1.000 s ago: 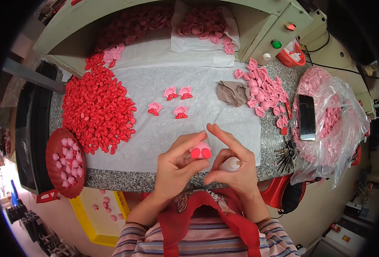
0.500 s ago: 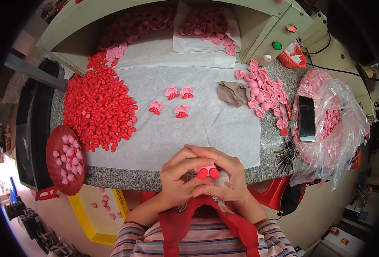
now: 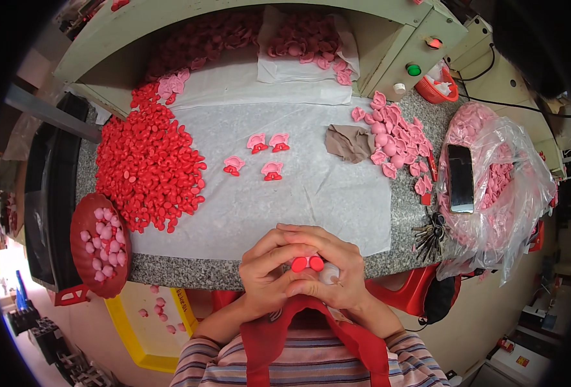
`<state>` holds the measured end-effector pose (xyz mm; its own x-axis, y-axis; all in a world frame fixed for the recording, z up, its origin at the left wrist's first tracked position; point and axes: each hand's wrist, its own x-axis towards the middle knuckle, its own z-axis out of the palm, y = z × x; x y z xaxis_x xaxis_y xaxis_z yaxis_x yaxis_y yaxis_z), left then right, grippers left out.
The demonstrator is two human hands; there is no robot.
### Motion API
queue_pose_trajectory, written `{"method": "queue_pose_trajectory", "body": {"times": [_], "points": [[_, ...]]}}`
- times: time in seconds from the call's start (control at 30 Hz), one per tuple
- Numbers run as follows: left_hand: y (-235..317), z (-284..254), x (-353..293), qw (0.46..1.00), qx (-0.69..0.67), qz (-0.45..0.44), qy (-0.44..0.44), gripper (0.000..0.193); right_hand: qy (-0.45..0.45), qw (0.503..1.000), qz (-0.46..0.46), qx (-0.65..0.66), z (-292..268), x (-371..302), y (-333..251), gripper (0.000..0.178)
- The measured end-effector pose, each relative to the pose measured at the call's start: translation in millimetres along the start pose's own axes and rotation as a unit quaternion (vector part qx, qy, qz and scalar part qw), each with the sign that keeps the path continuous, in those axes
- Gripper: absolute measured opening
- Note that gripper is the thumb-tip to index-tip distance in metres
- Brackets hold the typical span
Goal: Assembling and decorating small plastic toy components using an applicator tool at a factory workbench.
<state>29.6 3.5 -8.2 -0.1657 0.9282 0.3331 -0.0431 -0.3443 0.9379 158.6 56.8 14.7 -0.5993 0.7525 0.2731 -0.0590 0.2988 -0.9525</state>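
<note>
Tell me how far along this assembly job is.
Done: four assembled pink-and-red pieces lie on the white sheet. In hand: the left hand and right hand press together around a small red part at the table edge. Left: a large heap of red parts and a pile of pink parts are unused, so most remains.

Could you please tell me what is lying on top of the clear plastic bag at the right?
A black phone lies on the clear plastic bag. Pink pieces show through it; those under the phone are hidden.
</note>
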Motion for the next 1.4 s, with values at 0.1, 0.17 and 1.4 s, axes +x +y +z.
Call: {"method": "queue_pose_trajectory", "body": {"times": [0.1, 0.17, 1.4], "points": [[0, -1, -1, 1.000, 0.006, -0.014, -0.001, 0.029, 0.007, 1.000, -0.002, 0.000, 1, 0, 2, 0.055], [0, -1, -1, 1.000, 0.000, -0.016, 0.000, 0.028, 0.008, 1.000, -0.004, -0.001, 1, 0, 3, 0.054], [-4, 0, 6, 1.000, -0.009, 0.020, -0.007, 0.029, 0.016, 0.999, 0.030, 0.018, 1, -1, -2, 0.056]]}}
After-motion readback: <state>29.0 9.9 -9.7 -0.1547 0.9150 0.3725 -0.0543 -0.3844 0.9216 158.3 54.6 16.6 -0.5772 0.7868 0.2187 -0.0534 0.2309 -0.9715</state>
